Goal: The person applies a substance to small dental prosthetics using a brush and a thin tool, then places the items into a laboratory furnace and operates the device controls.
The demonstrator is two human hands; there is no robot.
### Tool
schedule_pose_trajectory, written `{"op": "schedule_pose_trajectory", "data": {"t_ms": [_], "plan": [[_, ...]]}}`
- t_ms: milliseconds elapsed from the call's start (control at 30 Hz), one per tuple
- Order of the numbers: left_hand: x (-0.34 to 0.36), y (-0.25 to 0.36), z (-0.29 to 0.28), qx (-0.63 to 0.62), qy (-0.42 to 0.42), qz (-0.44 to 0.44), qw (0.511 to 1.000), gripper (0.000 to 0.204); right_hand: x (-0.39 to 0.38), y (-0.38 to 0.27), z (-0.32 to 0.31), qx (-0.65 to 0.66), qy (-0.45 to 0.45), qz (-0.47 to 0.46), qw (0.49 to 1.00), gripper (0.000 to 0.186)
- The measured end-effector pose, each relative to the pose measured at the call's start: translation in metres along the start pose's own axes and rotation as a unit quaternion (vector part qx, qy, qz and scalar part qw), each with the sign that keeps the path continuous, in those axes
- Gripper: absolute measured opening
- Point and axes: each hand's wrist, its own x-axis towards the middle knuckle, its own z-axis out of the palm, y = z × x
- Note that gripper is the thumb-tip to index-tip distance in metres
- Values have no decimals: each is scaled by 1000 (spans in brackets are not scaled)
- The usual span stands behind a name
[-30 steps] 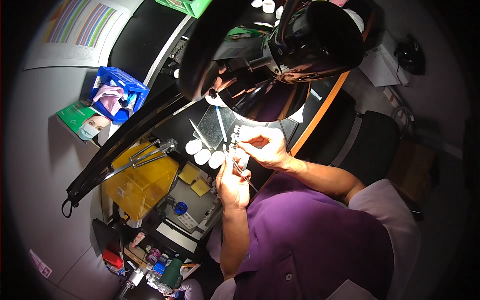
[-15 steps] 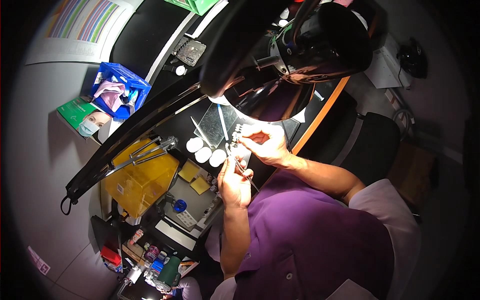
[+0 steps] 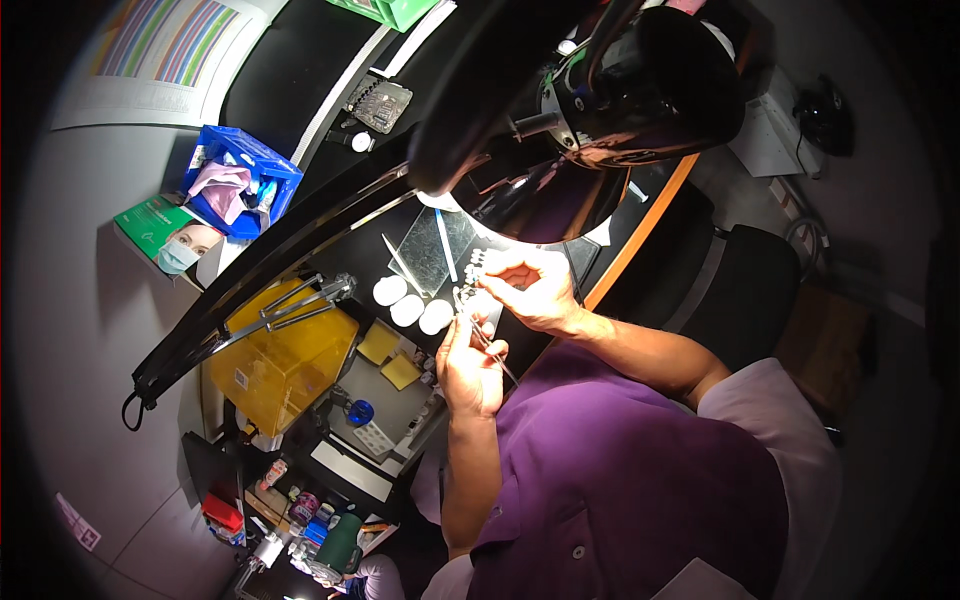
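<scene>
Under the lamp, small work

Under the black lamp (image 3: 640,90) we hold a thin tool (image 3: 483,340) gripped in our left hand (image 3: 470,365). Our right hand (image 3: 530,290) pinches a small white piece (image 3: 476,268), hard to make out, above the dark surface (image 3: 300,110).

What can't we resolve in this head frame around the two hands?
- Small white piece in the right hand: washed out by lamp glare, kind unclear.
- Tip of the thin tool in the left hand: too small, lost against the fingers.
- Bench behind the black lamp head: hidden by it.
- Contents of the three white round pots: too small.
- Clutter on the lower shelf: dark, blurred near the rim.
</scene>
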Motion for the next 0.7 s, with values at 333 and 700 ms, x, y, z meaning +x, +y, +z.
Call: {"op": "schedule_pose_trajectory", "data": {"t_ms": [333,700], "plan": [[2,-1,-6,3,-3,1,1000,19,-1,5,0,4,3,-4,1000,13],[-1,5,-17,21,-33,-18,999,35,5,-40,-25,-42,-1,4,999,8]]}}
